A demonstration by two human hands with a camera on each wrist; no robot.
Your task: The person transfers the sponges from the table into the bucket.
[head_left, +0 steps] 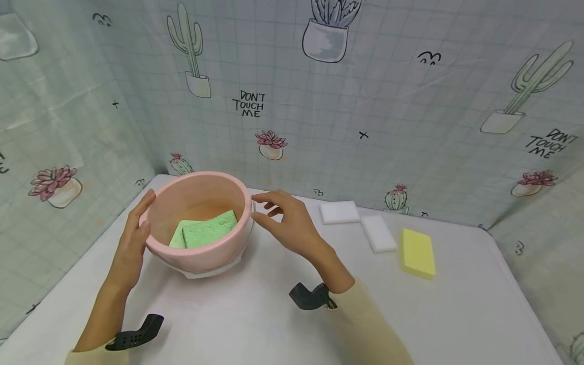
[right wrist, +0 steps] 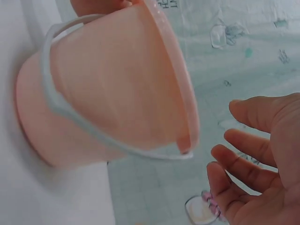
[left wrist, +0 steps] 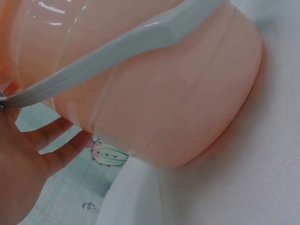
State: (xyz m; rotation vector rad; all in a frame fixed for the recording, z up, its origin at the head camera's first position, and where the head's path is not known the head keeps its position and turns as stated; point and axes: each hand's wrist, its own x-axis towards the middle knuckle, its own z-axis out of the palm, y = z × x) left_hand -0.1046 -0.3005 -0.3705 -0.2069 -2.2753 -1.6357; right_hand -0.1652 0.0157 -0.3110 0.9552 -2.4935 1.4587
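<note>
A pink bucket (head_left: 201, 253) stands on the white table, its pale handle (left wrist: 140, 40) hanging down the outside. Inside lie green sponges (head_left: 210, 230), one leaning over another. My left hand (head_left: 128, 248) touches the bucket's left side at the rim, fingers mostly straight; the left wrist view shows two fingers passing behind the bucket wall. Close to the right rim is my right hand (head_left: 294, 223), fingers loosely bent and holding nothing. A gap shows between it and the bucket in the right wrist view.
Two white sponges (head_left: 339, 212) lie on the table right of the bucket. Beyond them rests a yellow sponge (head_left: 417, 253). A cactus-printed curtain (head_left: 292, 111) rises along the table's back edge (head_left: 456, 221) and sides.
</note>
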